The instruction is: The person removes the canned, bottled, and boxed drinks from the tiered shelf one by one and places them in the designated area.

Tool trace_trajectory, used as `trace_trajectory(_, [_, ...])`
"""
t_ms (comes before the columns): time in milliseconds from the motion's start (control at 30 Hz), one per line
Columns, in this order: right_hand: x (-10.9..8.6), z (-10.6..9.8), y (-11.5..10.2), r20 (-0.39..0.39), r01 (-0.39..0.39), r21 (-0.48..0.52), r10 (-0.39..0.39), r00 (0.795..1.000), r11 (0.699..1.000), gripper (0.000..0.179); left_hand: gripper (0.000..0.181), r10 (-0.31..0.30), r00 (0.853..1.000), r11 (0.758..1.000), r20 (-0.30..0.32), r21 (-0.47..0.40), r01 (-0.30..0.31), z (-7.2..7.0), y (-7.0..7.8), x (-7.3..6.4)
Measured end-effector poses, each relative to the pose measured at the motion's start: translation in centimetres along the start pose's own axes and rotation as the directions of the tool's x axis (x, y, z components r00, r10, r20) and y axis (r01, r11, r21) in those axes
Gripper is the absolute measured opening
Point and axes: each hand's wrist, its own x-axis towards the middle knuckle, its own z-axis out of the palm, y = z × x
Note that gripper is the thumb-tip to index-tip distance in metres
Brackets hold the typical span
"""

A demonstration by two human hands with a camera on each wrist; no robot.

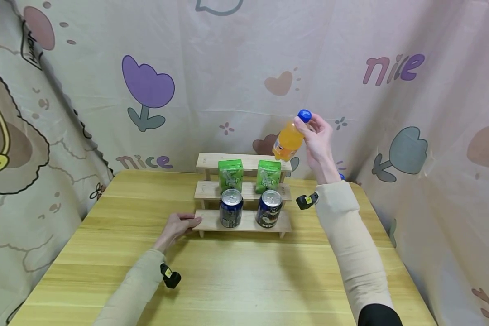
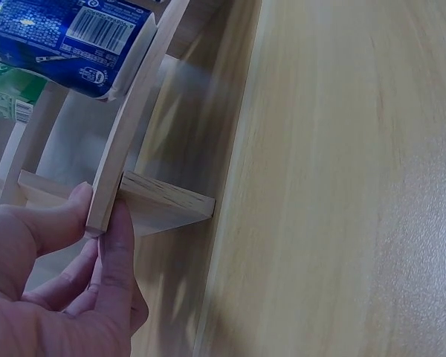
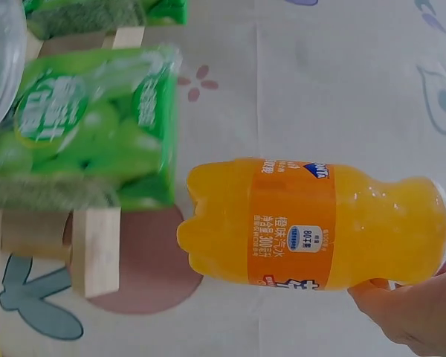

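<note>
Here, in the head view, my left hand point(image 1: 181, 225) grips the left end of the lowest tier of a three-tier wooden stand point(image 1: 205, 221) on the table point(image 1: 244, 280). My right hand point(image 1: 319, 136) holds a tilted Fanta orange soda bottle point(image 1: 288, 142) in the air near the top tier's right end, fingers clamped about its neck, by the blue cap point(image 1: 304, 116). Two blue drink cans point(image 1: 231, 213) stand on the lowest tier, two green juice cartons point(image 1: 230, 175) on the middle one.

At my left wrist, thumb above and fingers below clamp the board, beside its leg.

At my right wrist, the bottle's base is apart from the nearer carton.
</note>
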Motion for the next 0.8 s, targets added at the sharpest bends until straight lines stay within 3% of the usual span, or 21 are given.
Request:
trace_trajectory(367, [-0.9, -3.8, 0.4, -0.067, -0.009, -0.029, 0.007, 0.998, 1.0, 0.007, 0.043, 0.009, 1.0, 1.0, 0.0, -0.025, -0.009, 0.1, -0.1, 0.0])
trace_trajectory(600, [-1.3, -6.1, 1.3, -0.121, -0.089, -0.051, 0.083, 0.989, 0.995, 0.011, 0.046, 0.015, 1.0, 1.0, 0.001, -0.02, -0.015, 0.1, -0.1, 0.0])
trace_trajectory(800, [-1.8, -7.6, 2.6, -0.16, -0.163, -0.156, 0.137, 0.978, 0.974, 0.014, 0.044, 0.012, 1.0, 1.0, -0.003, -0.022, -0.012, 0.1, -0.1, -0.1])
